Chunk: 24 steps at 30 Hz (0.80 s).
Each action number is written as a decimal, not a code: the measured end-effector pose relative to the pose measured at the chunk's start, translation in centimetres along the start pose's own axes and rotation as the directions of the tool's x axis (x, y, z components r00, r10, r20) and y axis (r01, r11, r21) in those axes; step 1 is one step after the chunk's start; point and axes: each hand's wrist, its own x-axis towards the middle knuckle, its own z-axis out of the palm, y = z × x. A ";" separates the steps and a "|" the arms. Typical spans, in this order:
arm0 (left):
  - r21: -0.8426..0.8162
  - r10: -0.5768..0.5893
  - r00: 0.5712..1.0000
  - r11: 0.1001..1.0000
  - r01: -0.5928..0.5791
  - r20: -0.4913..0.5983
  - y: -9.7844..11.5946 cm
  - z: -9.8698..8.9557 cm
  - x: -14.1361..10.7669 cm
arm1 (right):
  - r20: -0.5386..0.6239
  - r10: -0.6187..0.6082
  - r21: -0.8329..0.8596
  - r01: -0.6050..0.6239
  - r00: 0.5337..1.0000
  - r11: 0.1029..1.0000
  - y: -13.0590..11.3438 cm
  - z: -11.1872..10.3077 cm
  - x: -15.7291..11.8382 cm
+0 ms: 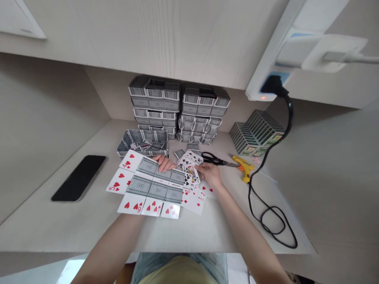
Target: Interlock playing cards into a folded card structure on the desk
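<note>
A flat panel of joined playing cards lies over my left forearm, its grey patterned backs up and heart faces sticking out at the left and front edges. My left hand holds it from beneath, fingers curled over the far edge. To its right, my right hand has its fingers pinched at the edge of face-up cards, among them a jack. Whether it grips one of them is too small to tell. More red-suited cards lie spread below these, partly under the panel.
Stacked card-built boxes stand at the back, with an open card tray before them. Black scissors, a yellow glue gun and a black cable are right; a phone lies left.
</note>
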 end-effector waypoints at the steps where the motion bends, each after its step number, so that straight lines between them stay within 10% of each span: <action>1: -0.003 -0.004 1.000 1.000 0.004 -0.001 0.1 0.3 -0.1 | 0.011 0.004 0.036 -0.004 1.000 0.999 -0.1 -0.2 0.0; 13: -0.066 0.007 0.999 0.998 -0.011 -0.049 0.6 1.3 -0.5 | -0.184 -0.181 0.267 0.226 0.966 0.937 -2.7 -3.5 0.4; 24: -0.047 -0.038 0.994 0.998 0.034 -0.102 -0.2 3.4 -1.5 | 0.074 -0.090 0.511 0.040 0.993 0.859 -1.6 -0.8 -0.7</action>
